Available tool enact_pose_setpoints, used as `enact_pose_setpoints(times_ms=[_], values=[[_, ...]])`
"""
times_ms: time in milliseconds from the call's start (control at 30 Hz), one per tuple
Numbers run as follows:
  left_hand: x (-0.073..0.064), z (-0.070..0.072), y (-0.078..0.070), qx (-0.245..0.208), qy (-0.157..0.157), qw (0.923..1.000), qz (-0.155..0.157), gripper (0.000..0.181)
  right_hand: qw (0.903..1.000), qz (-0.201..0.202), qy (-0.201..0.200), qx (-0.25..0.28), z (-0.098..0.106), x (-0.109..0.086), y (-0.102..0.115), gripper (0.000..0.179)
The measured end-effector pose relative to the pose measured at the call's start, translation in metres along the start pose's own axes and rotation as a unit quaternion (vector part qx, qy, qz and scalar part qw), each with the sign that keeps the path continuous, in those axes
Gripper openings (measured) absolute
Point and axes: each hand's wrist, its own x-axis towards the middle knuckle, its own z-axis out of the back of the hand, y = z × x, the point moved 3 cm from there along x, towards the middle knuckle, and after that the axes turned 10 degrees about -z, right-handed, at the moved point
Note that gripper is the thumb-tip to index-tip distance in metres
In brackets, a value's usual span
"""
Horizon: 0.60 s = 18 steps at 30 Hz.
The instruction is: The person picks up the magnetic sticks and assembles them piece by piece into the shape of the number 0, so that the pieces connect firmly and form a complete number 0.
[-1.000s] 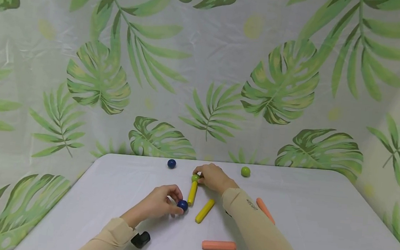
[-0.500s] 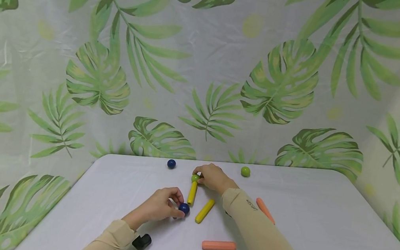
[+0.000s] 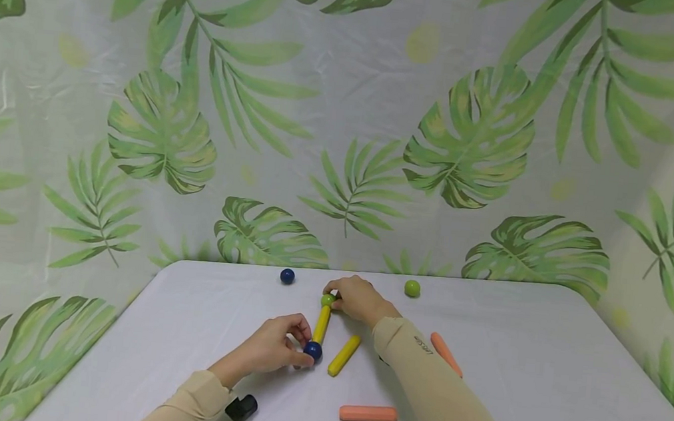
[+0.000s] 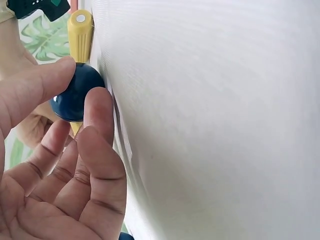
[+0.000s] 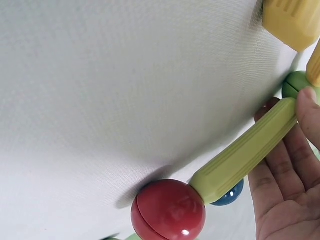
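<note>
My left hand (image 3: 271, 344) pinches a dark blue ball (image 3: 312, 351) between thumb and fingers, at the near end of a yellow fluted rod (image 3: 322, 324). At that rod's far end sits a lime green ball (image 3: 327, 300), which my right hand (image 3: 359, 299) holds between thumb and fingers. From the green ball, in the right wrist view, a light green rod (image 5: 245, 150) leads to a red ball (image 5: 167, 210); the hand and sleeve hide both in the head view. In the left wrist view the blue ball (image 4: 77, 92) covers part of the rod behind it.
A second yellow rod (image 3: 344, 355) lies right of the blue ball. Two orange rods, one near the front (image 3: 368, 414) and one (image 3: 447, 354) beside the right sleeve, lie on the white table (image 3: 538, 388). Another blue ball (image 3: 287, 276) and green ball (image 3: 412, 288) rest along the back edge.
My left hand has moved slightly right with the blue ball, and the ball now meets the near end of the yellow rod. My right hand keeps its hold on the green ball.
</note>
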Motion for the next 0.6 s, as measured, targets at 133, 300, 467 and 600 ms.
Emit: enact_pose_setpoints(times_ms=[133, 300, 467, 600], values=[[0.001, -0.002, -0.001, -0.002, 0.011, 0.9999, -0.008, 0.034, 1.0, 0.004, 0.003, 0.0, 0.001, 0.0, -0.001, 0.026], [0.001, -0.002, -0.002, -0.001, 0.032, 0.9992, -0.024, 0.034, 0.9993, 0.007, 0.03, 0.02, 0.002, 0.002, -0.005, 0.03], [0.001, -0.002, -0.002, -0.007, 0.047, 0.9983, -0.033, 0.032, 0.9963, 0.014, 0.069, 0.048, 0.009, -0.001, -0.01, 0.041], [0.001, -0.001, -0.001, -0.011, 0.057, 0.9976, -0.037, 0.031, 0.9962, 0.002, 0.065, 0.058, 0.021, -0.005, -0.013, 0.041]])
